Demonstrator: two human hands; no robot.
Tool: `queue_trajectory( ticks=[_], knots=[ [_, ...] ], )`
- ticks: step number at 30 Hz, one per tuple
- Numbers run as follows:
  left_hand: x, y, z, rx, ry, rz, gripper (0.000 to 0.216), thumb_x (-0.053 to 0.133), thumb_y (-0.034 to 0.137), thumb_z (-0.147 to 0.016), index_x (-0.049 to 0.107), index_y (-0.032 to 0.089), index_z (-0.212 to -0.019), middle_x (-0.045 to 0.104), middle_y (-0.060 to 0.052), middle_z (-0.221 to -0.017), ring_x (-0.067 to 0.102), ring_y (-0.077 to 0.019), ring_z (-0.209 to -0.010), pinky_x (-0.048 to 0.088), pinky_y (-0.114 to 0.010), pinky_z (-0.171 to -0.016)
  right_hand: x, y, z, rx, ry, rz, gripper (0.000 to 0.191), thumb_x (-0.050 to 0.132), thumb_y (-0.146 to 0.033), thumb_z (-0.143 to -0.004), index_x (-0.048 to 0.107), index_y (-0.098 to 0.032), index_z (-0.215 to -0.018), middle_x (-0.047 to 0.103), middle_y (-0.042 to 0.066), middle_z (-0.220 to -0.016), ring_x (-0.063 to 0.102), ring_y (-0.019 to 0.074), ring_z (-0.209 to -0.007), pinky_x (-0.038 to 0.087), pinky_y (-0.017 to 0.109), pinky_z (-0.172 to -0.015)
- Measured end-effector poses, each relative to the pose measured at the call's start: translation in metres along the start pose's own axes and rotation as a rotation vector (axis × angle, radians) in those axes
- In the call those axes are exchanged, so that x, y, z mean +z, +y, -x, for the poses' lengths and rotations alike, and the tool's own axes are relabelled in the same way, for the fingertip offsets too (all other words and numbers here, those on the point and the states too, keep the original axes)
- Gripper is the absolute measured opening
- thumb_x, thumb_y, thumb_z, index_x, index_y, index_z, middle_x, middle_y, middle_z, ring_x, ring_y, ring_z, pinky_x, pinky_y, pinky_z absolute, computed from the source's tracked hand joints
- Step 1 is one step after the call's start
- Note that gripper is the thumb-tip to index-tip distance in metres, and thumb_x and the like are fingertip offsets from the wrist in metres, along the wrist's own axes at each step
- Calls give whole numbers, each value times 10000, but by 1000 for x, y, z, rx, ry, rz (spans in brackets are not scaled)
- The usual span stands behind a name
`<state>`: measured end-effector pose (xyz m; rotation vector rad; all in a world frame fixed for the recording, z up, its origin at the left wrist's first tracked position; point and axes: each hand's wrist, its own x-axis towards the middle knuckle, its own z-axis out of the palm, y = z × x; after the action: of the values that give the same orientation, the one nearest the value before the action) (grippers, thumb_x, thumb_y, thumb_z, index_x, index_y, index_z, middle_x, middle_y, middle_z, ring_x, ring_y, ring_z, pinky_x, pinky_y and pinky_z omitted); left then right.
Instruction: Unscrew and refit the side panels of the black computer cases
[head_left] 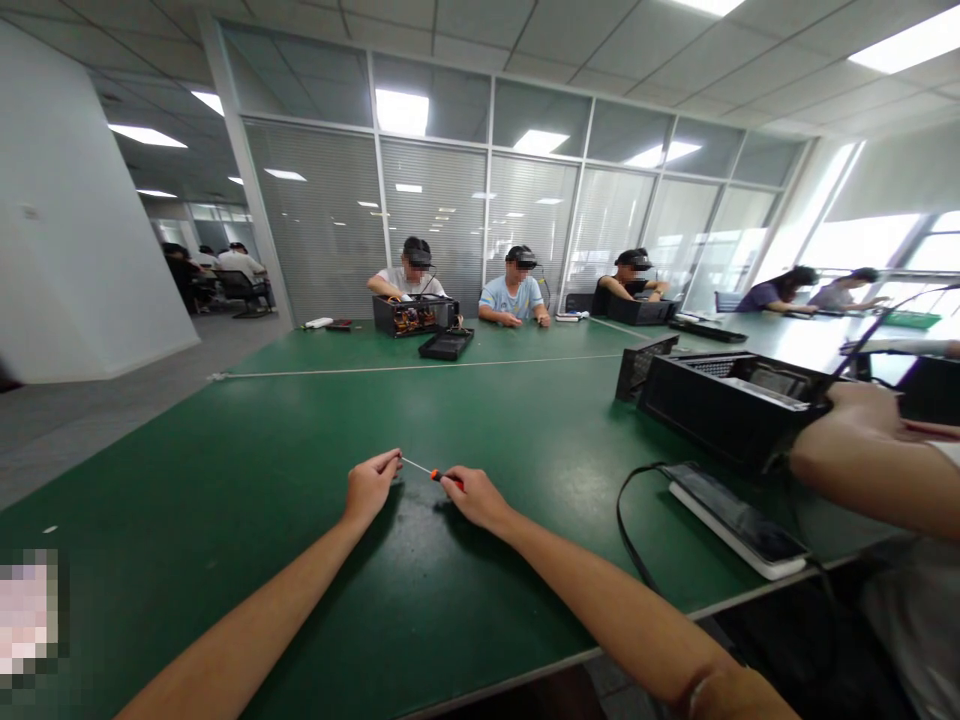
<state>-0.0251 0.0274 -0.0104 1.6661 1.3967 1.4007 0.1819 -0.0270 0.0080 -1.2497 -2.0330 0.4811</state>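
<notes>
My right hand [474, 494] is closed around the handle of a screwdriver [436, 475] with a red-orange and black grip. Its thin metal shaft points left toward my left hand [371, 487]. The fingers of that hand are pinched together right at the shaft's tip. Whether they hold the tip itself or some tiny part there is too small to make out. Both hands are just above the green tabletop [300, 480], with the forearms reaching in from the near edge.
On my right, a person's arm [877, 460] reaches to an open black computer case [712, 410]. A phone on a white power bank [739, 520] lies nearby with a black cable. Across the table, people sit with another open case [416, 315] and a black panel [447, 343].
</notes>
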Motion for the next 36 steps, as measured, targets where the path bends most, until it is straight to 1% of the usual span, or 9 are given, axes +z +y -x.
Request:
queue_trajectory(
  ticks=[5, 8, 10, 12, 17, 20, 25, 28, 36],
  knots=[
    [0, -1, 0, 15, -2, -38, 334, 517, 348, -741, 634, 149, -982, 669, -62, -922, 635, -189, -824, 526, -304, -745, -1, -3, 0, 20, -14, -3, 279, 397, -301, -846, 617, -174, -963, 638, 50, -873, 562, 142, -770, 395, 241, -702],
    [0, 0, 1, 28, -8, -55, 333, 522, 357, -739, 637, 162, -983, 663, -59, -944, 632, -195, -834, 522, -318, -756, 1, -2, 0, 27, -1, -11, 234, 481, -305, -796, 590, -169, -952, 624, 52, -891, 554, 143, -784, 400, 248, -703],
    [-1, 3, 2, 33, -11, -60, 334, 522, 357, -740, 635, 167, -991, 660, -60, -954, 631, -198, -836, 523, -325, -757, 2, -1, 0, 44, 30, -20, 244, 546, -292, -743, 557, -168, -953, 612, 47, -888, 548, 141, -779, 405, 249, -692],
    [-1, 6, 4, 25, -12, -66, 334, 527, 352, -739, 634, 167, -995, 659, -63, -953, 635, -199, -822, 528, -327, -746, 3, 0, 0, 64, 55, -29, 233, 564, -268, -720, 533, -169, -929, 602, 38, -870, 541, 136, -759, 406, 247, -674],
    [-2, 11, 5, 11, -5, -50, 317, 536, 330, -737, 633, 166, -990, 657, -61, -961, 636, -197, -819, 536, -328, -727, 4, 0, 0, 83, 46, -28, 162, 546, -257, -735, 520, -172, -870, 587, 27, -840, 526, 127, -735, 397, 242, -661],
    [-3, 9, 4, 22, -7, -40, 318, 535, 327, -737, 631, 165, -994, 654, -60, -970, 632, -199, -835, 537, -325, -724, 6, 1, -1, 89, 45, -23, 162, 535, -274, -749, 525, -171, -875, 586, 28, -832, 525, 128, -732, 393, 241, -660],
    [-4, 4, 2, 25, -10, -45, 340, 534, 350, -739, 627, 160, -1005, 650, -68, -981, 638, -197, -806, 539, -326, -719, 7, 2, -1, 63, 50, -23, 181, 509, -299, -774, 534, -166, -894, 593, 35, -837, 531, 130, -737, 392, 239, -664],
    [-3, 5, 3, 26, -3, -44, 343, 537, 356, -735, 629, 161, -1002, 653, -67, -972, 634, -203, -827, 540, -326, -718, 6, 2, 0, 63, 47, -24, 187, 499, -309, -785, 543, -162, -891, 597, 40, -838, 534, 131, -743, 393, 239, -668],
    [-2, 7, 3, 23, 3, 0, 337, 536, 368, -726, 637, 165, -976, 660, -63, -954, 639, -195, -794, 543, -321, -700, 4, 1, 0, 62, 34, -23, 191, 496, -310, -789, 554, -165, -900, 608, 39, -845, 542, 138, -752, 395, 243, -669]
  ],
)
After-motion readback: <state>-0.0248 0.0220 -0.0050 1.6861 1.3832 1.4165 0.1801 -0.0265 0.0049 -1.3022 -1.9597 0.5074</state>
